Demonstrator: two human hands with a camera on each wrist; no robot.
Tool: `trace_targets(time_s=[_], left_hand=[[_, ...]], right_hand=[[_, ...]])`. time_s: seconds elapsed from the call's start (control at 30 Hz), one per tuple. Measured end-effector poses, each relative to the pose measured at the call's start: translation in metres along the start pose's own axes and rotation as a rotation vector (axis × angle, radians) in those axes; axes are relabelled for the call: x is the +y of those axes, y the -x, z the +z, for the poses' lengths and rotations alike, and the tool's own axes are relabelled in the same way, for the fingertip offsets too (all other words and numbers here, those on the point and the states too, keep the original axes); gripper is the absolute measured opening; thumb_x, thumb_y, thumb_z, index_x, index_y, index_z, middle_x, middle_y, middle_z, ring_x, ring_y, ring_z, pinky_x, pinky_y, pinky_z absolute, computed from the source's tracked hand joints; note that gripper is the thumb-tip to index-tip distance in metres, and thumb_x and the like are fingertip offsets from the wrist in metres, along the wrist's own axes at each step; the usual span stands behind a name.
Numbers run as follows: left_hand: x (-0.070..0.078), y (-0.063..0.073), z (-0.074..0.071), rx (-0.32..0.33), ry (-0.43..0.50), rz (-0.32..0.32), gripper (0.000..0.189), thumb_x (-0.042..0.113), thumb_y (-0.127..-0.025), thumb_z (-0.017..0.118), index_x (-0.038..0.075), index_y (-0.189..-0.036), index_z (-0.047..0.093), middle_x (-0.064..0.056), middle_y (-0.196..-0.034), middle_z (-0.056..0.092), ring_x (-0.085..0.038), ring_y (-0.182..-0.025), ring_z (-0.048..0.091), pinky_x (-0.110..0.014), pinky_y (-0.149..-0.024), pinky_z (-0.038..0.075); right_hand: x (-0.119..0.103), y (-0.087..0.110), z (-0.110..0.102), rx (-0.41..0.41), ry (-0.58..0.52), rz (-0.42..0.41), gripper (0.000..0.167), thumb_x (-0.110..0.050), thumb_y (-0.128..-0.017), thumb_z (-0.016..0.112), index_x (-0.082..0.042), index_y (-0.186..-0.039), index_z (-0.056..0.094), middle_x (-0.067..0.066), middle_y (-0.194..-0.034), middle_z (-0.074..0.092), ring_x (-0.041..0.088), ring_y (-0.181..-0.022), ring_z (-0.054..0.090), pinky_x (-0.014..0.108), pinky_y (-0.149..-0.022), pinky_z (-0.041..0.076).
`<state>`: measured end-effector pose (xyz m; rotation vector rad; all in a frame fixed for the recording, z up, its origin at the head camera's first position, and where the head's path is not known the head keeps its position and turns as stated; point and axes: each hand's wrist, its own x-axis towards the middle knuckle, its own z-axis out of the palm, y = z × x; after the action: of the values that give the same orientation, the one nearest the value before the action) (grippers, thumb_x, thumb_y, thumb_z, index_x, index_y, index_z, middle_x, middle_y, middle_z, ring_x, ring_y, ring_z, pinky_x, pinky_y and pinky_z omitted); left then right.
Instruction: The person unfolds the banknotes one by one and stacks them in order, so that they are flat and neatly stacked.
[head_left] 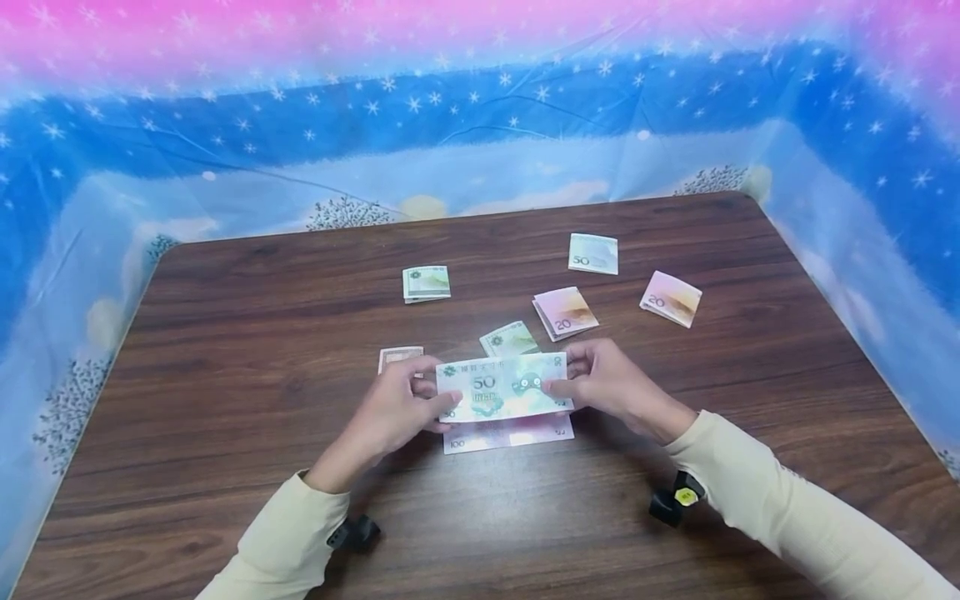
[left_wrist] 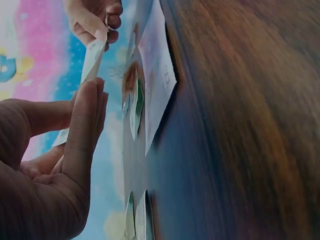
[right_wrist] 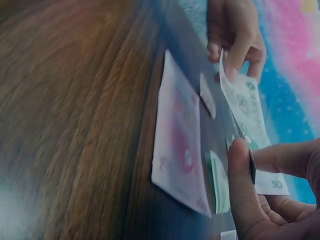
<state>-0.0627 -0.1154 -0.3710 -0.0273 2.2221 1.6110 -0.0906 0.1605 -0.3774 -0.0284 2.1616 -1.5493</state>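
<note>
A green 50 banknote [head_left: 501, 386] is held unfolded just above the wooden table [head_left: 225, 333]. My left hand [head_left: 429, 408] pinches its left end and my right hand [head_left: 564, 388] pinches its right end. Under it a pink 100 banknote [head_left: 510, 434] lies flat on the table. The left wrist view shows my left hand [left_wrist: 85, 115] with thumb and fingers closed on the green note [left_wrist: 94, 59], and the right hand [left_wrist: 97, 22] at the far end. From the right wrist, my right hand [right_wrist: 245, 175] grips the green note [right_wrist: 248, 107] above the pink note [right_wrist: 180, 145].
Folded notes lie beyond the hands: a green one [head_left: 426, 282], a 50 [head_left: 593, 253], two pink 20s [head_left: 566, 312] [head_left: 671, 297], a small green one [head_left: 510, 339] and a pinkish one [head_left: 400, 357]. A blue starry cloth [head_left: 480, 125] walls the table's far and side edges.
</note>
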Motion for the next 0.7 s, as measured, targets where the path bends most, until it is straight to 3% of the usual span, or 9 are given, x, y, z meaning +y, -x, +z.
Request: trace_targets(time_s=[0.27,0.53,0.7], left_hand=[[0.000,0.002,0.003,-0.060,-0.261,0.032,0.039,0.007,-0.091,0.075,-0.007,-0.122,0.056,-0.004,-0.072,0.071,-0.021,-0.057,0.071,-0.035,-0.053,0.058],[0.001,0.001,0.007,-0.068,-0.429,0.014,0.049,0.012,-0.089,0.078,-0.006,-0.129,0.056,0.001,-0.066,0.068,-0.014,-0.052,0.065,-0.030,-0.050,0.053],[0.000,0.000,0.010,-0.052,-0.512,0.029,0.044,0.013,-0.088,0.081,-0.005,-0.121,0.060,0.001,-0.059,0.063,-0.012,-0.048,0.062,-0.029,-0.046,0.049]], right_hand=[[0.006,0.002,0.001,-0.011,0.219,-0.094,0.031,-0.007,-0.082,0.079,-0.008,-0.068,0.051,-0.002,-0.064,0.049,0.012,-0.060,0.045,0.022,-0.051,0.036],[0.011,-0.001,0.005,-0.039,0.341,-0.144,0.036,-0.006,-0.080,0.079,-0.011,-0.065,0.047,-0.005,-0.061,0.050,0.009,-0.056,0.047,0.023,-0.052,0.036],[0.014,-0.003,0.005,-0.043,0.408,-0.158,0.036,-0.008,-0.080,0.082,-0.011,-0.066,0.049,-0.005,-0.060,0.050,0.008,-0.055,0.047,0.024,-0.054,0.036]])
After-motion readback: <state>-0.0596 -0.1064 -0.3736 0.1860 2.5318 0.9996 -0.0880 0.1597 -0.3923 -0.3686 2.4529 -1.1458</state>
